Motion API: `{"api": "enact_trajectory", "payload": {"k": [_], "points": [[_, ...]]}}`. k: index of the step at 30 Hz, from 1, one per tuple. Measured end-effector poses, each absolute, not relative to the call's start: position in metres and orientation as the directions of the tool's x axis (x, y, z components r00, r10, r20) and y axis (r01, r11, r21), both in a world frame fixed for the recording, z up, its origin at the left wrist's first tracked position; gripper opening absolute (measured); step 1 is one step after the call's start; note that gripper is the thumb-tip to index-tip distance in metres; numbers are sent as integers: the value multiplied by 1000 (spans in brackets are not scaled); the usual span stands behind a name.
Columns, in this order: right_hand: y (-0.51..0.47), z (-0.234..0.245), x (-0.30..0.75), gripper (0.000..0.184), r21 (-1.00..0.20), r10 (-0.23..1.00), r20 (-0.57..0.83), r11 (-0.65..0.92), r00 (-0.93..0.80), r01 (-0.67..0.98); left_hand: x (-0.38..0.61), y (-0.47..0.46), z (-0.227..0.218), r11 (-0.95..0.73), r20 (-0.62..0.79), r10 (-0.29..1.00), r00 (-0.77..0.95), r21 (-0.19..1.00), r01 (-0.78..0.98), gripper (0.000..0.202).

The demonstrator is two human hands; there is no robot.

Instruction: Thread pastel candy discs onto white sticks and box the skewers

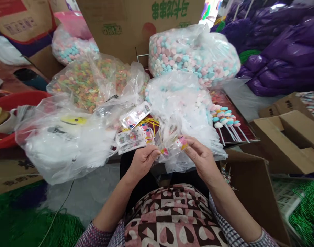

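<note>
Between my two hands is a small clear plastic wrapper point(182, 142) with a pink and yellow print. My left hand point(144, 160) pinches its left end, and my right hand point(199, 154) grips the printed end with thumb and fingers. Just beyond my left hand lie printed clear wrappers point(135, 138) in a stack, with yellow twist ties point(152, 121) behind them. To the right, skewered marshmallow sticks point(227, 120) in pink, blue, white and orange lie in a row on the table's edge.
Behind are a bag of gummy candies point(87, 80) and a bag of pastel marshmallows point(172, 55). A white plastic bag point(69, 140) lies at left. Open cardboard boxes point(283, 140) stand at right, near purple bags point(291, 58). Green shiny strands point(51, 226) cover the floor at lower left.
</note>
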State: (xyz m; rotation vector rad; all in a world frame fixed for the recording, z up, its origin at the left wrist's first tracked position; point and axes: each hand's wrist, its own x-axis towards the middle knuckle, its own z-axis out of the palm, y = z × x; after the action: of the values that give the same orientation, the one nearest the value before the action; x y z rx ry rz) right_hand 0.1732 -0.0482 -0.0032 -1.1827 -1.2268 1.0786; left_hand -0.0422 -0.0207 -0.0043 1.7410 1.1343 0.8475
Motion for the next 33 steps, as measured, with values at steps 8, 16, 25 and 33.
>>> {"api": "enact_trajectory", "payload": {"k": [8,16,25,33], "points": [[-47,8,176,40,-979,989,107,124,-106,163,-39,-17,-14,-231,49,910,412,885,404,30],[-54,8,184,47,-971,995,98,98,-10,219,-28,-20,-15,-240,79,926,369,877,415,33],[-16,8,301,33,-629,871,201,-236,448,741,-40,-11,-30,41,-46,996,77,997,67,41],[-2,-16,325,25,-263,861,61,-474,505,840,-36,-13,-31,100,-100,994,46,995,-12,44]]}}
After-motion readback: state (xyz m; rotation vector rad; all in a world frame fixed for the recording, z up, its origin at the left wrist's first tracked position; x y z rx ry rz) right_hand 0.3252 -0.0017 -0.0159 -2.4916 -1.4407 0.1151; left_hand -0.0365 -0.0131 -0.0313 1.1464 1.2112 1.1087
